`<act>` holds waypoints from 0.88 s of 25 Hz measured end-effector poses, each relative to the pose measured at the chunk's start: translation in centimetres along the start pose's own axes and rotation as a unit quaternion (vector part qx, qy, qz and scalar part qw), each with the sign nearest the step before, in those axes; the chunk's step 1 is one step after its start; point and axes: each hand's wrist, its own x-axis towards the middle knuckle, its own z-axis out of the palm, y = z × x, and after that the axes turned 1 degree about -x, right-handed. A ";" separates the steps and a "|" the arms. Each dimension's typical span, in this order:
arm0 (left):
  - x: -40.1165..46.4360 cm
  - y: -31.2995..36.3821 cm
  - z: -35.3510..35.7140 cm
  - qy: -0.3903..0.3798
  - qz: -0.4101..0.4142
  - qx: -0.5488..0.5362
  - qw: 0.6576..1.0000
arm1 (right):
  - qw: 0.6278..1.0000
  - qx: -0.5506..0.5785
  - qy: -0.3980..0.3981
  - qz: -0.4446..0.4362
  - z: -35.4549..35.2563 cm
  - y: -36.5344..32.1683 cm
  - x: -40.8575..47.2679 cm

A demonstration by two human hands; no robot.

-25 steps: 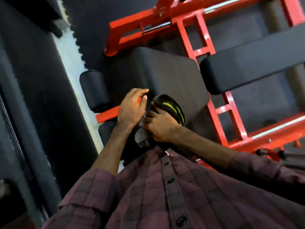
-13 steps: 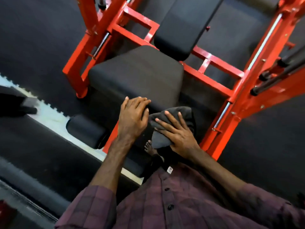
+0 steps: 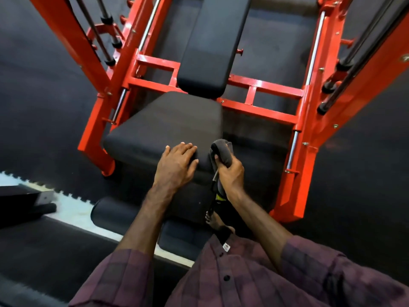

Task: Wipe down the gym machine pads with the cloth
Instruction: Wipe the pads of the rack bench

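A black seat pad (image 3: 168, 122) sits in the middle of a red gym machine, with a long black back pad (image 3: 212, 45) rising behind it. My left hand (image 3: 177, 166) rests flat on the seat pad's near edge, fingers straight. Just right of it, my right hand (image 3: 230, 173) grips a bunched dark grey cloth (image 3: 222, 151) at the seat pad's front right corner. The cloth's lower part hangs down below my fist, showing a bit of yellow.
The red steel frame (image 3: 261, 109) surrounds the pads, with chrome guide rods (image 3: 292, 149) on both sides. A black roller pad (image 3: 110, 214) lies low at the left. Dark rubber floor lies all around, with a pale strip (image 3: 73, 207) at lower left. My bare foot (image 3: 213, 221) shows below the cloth.
My right hand went from pressing the cloth flat to gripping it bunched at the seat pad's corner. My left hand stayed on the pad's edge. My head turned to face the machine squarely.
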 end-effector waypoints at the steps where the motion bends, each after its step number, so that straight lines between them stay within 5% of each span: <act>1: 0.6 -0.1 0.0 0.002 -0.007 0.005 1.000 | 1.000 -0.006 -0.006 0.016 0.2 -0.2 1.1; 12: 11.5 -5.2 2.6 -0.025 -0.065 0.005 0.998 | 0.977 -0.160 -0.079 0.118 5.4 -1.4 22.7; 16: 16.1 -7.7 3.7 -0.026 -0.101 0.003 0.995 | 0.967 -0.187 -0.149 0.093 8.0 4.3 34.3; 22: 17.4 -8.4 3.5 -0.016 -0.126 0.004 0.992 | 0.847 -0.438 -0.300 -0.002 11.8 -4.1 37.2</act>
